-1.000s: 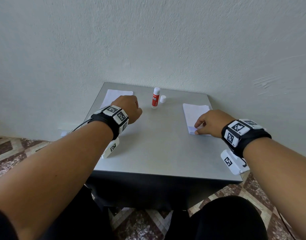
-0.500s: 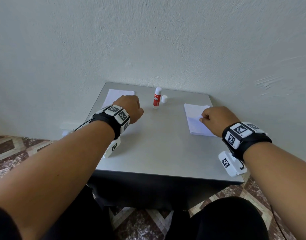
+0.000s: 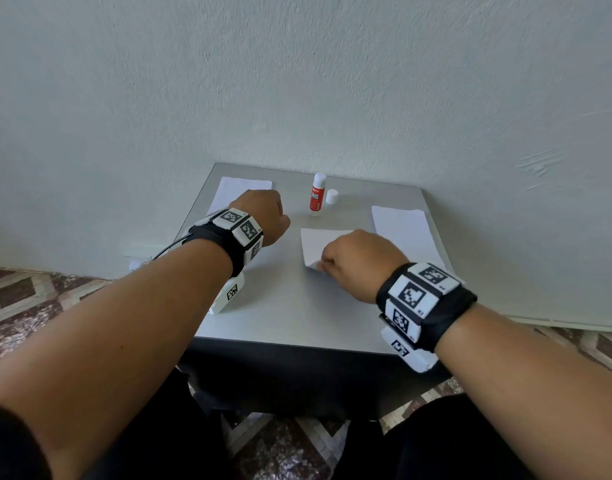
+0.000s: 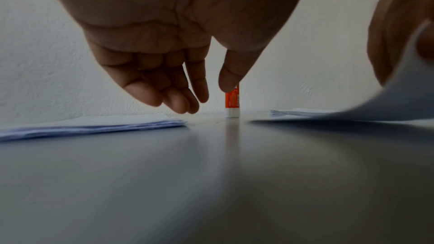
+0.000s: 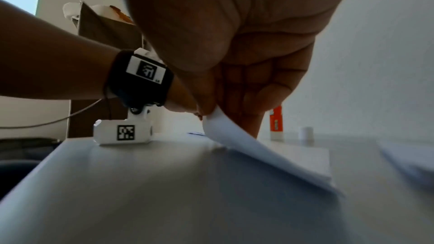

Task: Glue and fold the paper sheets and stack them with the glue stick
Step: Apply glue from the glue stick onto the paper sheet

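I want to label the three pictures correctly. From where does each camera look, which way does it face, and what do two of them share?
Head: from the head, forward and down at the grey square table; both forearms and hands show.
Left wrist: low over the table, facing the wall; the empty left hand shows.
Right wrist: low, facing the wall and leftward; the right hand pinches a white paper sheet, and the other forearm shows.
All three share the upright red-and-white glue stick.
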